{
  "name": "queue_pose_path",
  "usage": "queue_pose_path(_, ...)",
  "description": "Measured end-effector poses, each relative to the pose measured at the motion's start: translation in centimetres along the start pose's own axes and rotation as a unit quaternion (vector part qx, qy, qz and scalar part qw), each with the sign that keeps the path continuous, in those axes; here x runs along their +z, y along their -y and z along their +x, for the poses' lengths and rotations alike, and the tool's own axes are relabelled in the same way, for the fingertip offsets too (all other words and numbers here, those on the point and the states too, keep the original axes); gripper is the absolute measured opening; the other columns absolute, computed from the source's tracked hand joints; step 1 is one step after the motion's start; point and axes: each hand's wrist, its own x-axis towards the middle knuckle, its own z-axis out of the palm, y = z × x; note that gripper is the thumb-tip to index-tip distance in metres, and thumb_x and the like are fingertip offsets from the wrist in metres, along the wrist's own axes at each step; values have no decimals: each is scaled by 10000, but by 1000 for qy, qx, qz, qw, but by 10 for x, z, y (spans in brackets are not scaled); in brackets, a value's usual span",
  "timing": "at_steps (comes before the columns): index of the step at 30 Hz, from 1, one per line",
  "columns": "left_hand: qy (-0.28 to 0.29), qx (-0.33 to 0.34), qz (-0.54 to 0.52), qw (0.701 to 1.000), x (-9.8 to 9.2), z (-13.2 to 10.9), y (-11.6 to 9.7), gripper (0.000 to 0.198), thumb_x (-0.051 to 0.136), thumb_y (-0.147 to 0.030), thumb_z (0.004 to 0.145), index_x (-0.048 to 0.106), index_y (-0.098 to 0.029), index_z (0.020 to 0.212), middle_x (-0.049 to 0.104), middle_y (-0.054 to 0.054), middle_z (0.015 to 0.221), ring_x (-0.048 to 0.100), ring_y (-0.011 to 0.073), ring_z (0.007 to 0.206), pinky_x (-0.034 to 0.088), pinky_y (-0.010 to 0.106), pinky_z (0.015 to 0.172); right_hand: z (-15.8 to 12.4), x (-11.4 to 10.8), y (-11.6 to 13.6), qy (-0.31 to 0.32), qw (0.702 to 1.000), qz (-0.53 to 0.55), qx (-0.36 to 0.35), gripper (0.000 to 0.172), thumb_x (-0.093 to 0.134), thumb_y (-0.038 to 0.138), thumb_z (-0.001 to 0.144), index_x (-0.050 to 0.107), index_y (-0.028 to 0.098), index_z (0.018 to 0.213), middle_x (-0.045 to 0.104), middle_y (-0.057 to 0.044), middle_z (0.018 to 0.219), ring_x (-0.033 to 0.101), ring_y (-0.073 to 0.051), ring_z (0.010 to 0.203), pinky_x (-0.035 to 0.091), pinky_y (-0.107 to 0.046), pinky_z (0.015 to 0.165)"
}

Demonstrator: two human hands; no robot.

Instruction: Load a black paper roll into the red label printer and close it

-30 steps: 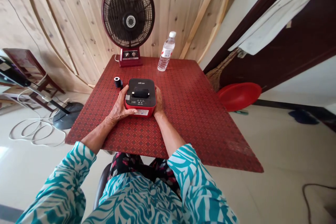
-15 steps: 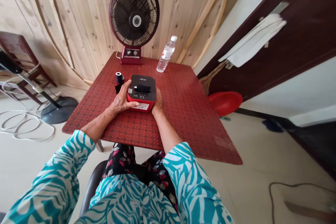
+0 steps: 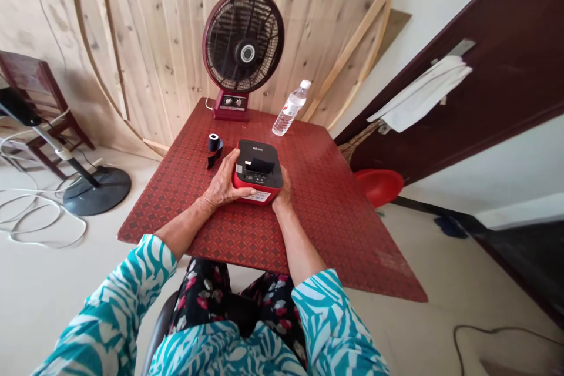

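Between my hands is a small red-and-black printer [image 3: 258, 155] with a black strip [image 3: 261, 165] sticking up from the slot in its top. My left hand [image 3: 227, 183] grips its left side, the thumb lying along the labelled front. On the opposite side my right hand [image 3: 284, 191] is wrapped round the red wall, its fingers mostly hidden behind the printer. Both hands are closed on it at the table's near half. Just left of the printer a black roll [image 3: 213, 142] with a white core stands on the table, its loose end trailing forward.
The patterned red table [image 3: 352, 247] holds a dark red fan [image 3: 244, 53] at the back and a water bottle [image 3: 291, 108] to its right. A stand base [image 3: 97, 191] and loose cable lie on the left floor. A red basin [image 3: 381, 185] sits beyond the table's right edge.
The view has shifted, so the table and everything on it appear lower and farther right. Both hands keep the same hold on the printer.
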Motion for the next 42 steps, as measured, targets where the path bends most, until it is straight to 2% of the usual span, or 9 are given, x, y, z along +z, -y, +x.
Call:
queue_pose_path(4, -1, -35, -57, 998, 1, 0, -8, 1127, 731, -723, 698, 264, -162, 1557, 301, 229, 1600, 264, 392, 1509, 240, 566, 1236, -3, -1, 3, -32, 999, -2, 10, 476, 581, 536, 794, 691, 187, 1098, 759, -75, 1112, 674, -235, 1018, 510, -436, 966)
queue_pose_path(7, -21, -97, -143, 985, -2, 3, -15, 805, 513, -669, 900, 350, -194, 1529, 362, 162, 1592, 303, 325, 1505, 243, 519, 1244, -4, -4, 3, -33, 999, -6, 6, 466, 578, 542, 815, 696, 197, 1104, 759, -65, 1123, 670, -232, 1052, 502, -434, 989)
queue_pose_path(9, -46, -143, -199, 968, -5, 6, -15, 644, 435, -601, 960, 446, -216, 1475, 440, 119, 1556, 364, 296, 1477, 268, 495, 1236, -3, -5, -1, -26, 1000, 6, 5, 464, 581, 545, 828, 694, 208, 1126, 754, -55, 1143, 668, -230, 1075, 496, -433, 999)
queue_pose_path(15, -59, -214, -325, 919, -5, 17, -3, 592, 639, -465, 826, 563, -246, 1371, 616, 76, 1413, 540, 303, 1341, 414, 492, 1139, 2, -4, -13, -17, 998, 65, 9, 470, 616, 560, 813, 682, 230, 1140, 751, -28, 1139, 679, -209, 1041, 495, -412, 994)
queue_pose_path(21, -33, -194, -327, 924, -10, 20, -2, 605, 653, -388, 793, 556, -250, 1375, 629, 82, 1400, 580, 287, 1302, 468, 472, 1082, 3, 2, -8, -21, 997, 72, 8, 442, 603, 549, 807, 690, 220, 1088, 754, -31, 1101, 670, -204, 1029, 503, -390, 966)
queue_pose_path(25, -46, -203, -324, 923, -14, 21, -4, 613, 678, -361, 754, 581, -237, 1346, 630, 84, 1399, 584, 290, 1296, 474, 462, 1072, 5, 5, -6, -24, 997, 76, 14, 436, 580, 553, 811, 690, 216, 1063, 754, -35, 1088, 669, -204, 1022, 503, -401, 977)
queue_pose_path(30, -47, -198, -300, 932, -19, 21, -6, 599, 662, -381, 777, 583, -232, 1351, 678, 84, 1322, 661, 273, 1164, 520, 437, 986, 6, 8, -5, -21, 997, 79, 8, 448, 555, 572, 819, 693, 215, 1053, 751, -42, 1101, 663, -219, 1068, 487, -412, 1019)
queue_pose_path(38, -68, -247, -404, 878, -18, 27, -16, 552, 746, -289, 663, 680, -223, 1207, 732, 41, 1182, 677, 251, 1088, 523, 335, 898, 9, 9, -5, -25, 998, 52, -16, 439, 505, 570, 849, 695, 245, 1075, 730, -48, 1169, 629, -233, 1162, 436, -422, 1085)
queue_pose_path(42, -56, -259, -416, 870, -19, 30, -21, 556, 759, -262, 645, 686, -216, 1194, 726, 46, 1186, 672, 248, 1084, 523, 315, 870, 9, 8, -6, -17, 998, 50, -16, 412, 506, 550, 861, 696, 257, 1078, 727, -39, 1179, 627, -230, 1164, 436, -422, 1086)
